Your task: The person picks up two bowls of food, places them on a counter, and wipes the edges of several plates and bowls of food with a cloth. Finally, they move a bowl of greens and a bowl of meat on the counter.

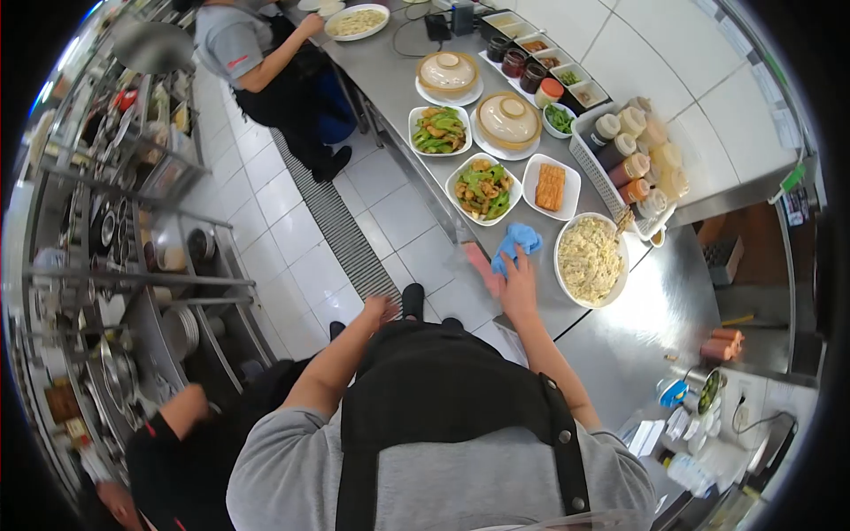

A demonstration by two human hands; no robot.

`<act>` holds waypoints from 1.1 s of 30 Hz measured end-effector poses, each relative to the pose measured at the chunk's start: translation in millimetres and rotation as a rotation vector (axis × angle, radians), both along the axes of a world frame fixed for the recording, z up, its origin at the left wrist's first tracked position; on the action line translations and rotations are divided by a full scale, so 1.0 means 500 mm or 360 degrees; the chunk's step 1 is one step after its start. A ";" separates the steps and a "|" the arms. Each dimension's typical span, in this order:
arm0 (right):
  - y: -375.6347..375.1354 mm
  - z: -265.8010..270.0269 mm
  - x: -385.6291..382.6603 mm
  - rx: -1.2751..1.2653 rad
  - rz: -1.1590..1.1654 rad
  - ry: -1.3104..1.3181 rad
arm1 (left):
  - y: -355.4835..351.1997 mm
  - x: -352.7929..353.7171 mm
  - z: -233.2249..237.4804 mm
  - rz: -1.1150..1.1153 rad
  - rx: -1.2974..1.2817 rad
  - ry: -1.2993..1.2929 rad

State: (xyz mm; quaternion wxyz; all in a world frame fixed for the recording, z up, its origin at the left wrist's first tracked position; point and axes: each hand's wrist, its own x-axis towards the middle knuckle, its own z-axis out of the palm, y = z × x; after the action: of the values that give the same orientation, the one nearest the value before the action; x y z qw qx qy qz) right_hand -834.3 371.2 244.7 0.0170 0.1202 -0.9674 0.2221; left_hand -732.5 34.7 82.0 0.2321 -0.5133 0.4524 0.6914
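At centre right of the frame, blue cloth [519, 242] bunched on the steel counter [544, 307], just below the square dishes. Right hand [517, 281] partly curled, fingers closed lightly over the near edge of the cloth. Left hand [381, 309] near frame centre, apart from the counter; opening and contents impossible to tell through motion blur.

For good control, spread pressure across the fingertips and tuck loose folds under the palm. Work in short strokes, clear of the large white bowl [622, 281] at right and the dish rims above. Avoid snagging the pink strip [481, 268], possibly cloth, at the counter edge.

Materials: soft, creased cloth against smooth, reflective sheet metal. In the bowl, pale, crumbly-looking food [590, 255], heaped. Above, ribbed brown slab [550, 187] and glossy green pieces [482, 188] in square-sided white dishes. Farther up, rounded, glazed lids [509, 118] with tan rims.
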 end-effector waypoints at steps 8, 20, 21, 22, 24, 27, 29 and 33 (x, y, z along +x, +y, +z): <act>0.008 -0.005 -0.105 0.0693 0.0202 0.0027 | -0.001 0.455 -0.187 -0.0022 -0.0477 -0.0181; -0.180 0.162 -0.021 0.0627 0.1092 -0.0453 | 0.289 0.991 -0.149 -0.1135 -0.1674 -0.0691; -0.211 0.172 0.017 0.0574 0.1240 -0.0582 | 0.362 1.025 -0.129 -0.1243 -0.1600 -0.0674; -0.228 0.147 0.041 0.0580 0.1492 -0.0599 | 0.431 1.051 -0.113 -0.1122 -0.1387 -0.0670; -0.250 0.077 0.089 0.0600 0.1909 -0.0625 | 0.528 1.085 -0.081 -0.0508 -0.0898 -0.0716; -0.295 0.118 0.188 0.0851 0.2222 -0.0768 | 0.570 1.105 -0.027 -0.0107 -0.0608 -0.0756; -0.312 0.119 0.236 0.0824 0.2339 -0.0805 | 0.533 1.089 -0.011 -0.0089 -0.0577 -0.0722; -0.352 0.119 0.280 0.0919 0.2444 -0.0961 | 0.387 0.972 -0.017 -0.0170 -0.0682 -0.0469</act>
State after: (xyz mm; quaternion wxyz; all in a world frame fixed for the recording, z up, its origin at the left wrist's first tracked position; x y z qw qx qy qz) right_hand -694.4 195.5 304.0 -0.4255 0.6744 -0.6005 -0.0593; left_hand -246.7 228.1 73.8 0.2175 -0.6213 0.5763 0.4843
